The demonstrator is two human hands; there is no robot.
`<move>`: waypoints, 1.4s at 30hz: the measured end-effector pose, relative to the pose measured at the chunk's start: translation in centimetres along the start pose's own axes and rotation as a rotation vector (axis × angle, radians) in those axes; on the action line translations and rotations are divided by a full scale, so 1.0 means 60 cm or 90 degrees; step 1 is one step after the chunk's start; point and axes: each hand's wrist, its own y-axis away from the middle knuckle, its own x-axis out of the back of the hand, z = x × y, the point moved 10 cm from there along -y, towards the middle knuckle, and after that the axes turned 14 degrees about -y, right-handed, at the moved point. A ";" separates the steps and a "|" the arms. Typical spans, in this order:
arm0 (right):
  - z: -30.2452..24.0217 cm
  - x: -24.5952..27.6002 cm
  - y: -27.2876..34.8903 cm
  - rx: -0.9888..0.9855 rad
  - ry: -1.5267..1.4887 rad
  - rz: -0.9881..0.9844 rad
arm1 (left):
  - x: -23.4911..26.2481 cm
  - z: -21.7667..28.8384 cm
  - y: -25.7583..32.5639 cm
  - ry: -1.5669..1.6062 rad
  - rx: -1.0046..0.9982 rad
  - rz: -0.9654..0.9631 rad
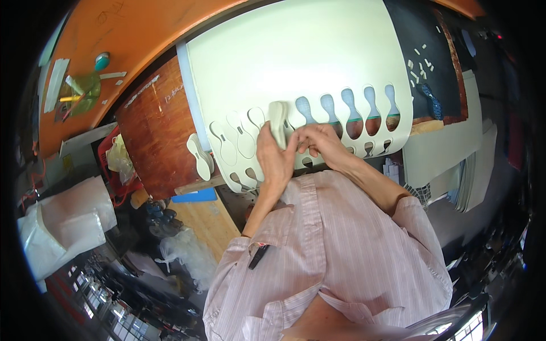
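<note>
A large off-white sheet (296, 54) covers the worktable in front of me. Along its near edge runs a row of sole-shaped cuts; the right ones are open holes, while the left ones still have their pieces in place. My left hand (273, 158) grips a small stack of off-white insoles (277, 117), held upright over the sheet. Close beside it, my right hand (329, 146) is closed with curled fingers over the near part of the sheet; whatever its fingertips pinch is hidden. Another pile of insoles (200, 160) lies left of the sheet.
Right of the sheet, a black board (424, 48) bears several small white pieces and a blue patterned object (430, 101). A reddish wooden board (156, 128) lies to the left. An orange panel (151, 28) borders the far side. Plastic bags (187, 256) hang lower left.
</note>
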 end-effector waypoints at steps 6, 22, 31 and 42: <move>0.018 0.013 -0.002 -0.093 -0.036 0.020 | 0.003 0.007 -0.003 -0.033 -0.062 0.009; 0.076 -0.051 -0.034 -0.175 -0.108 -0.006 | 0.054 -0.080 0.001 -0.058 0.046 0.061; -0.006 -0.096 0.001 0.120 0.375 -0.040 | 0.062 -0.165 0.001 0.453 0.216 0.041; -0.102 -0.208 0.027 0.554 0.592 -0.063 | 0.039 -0.106 0.011 0.763 0.259 -0.076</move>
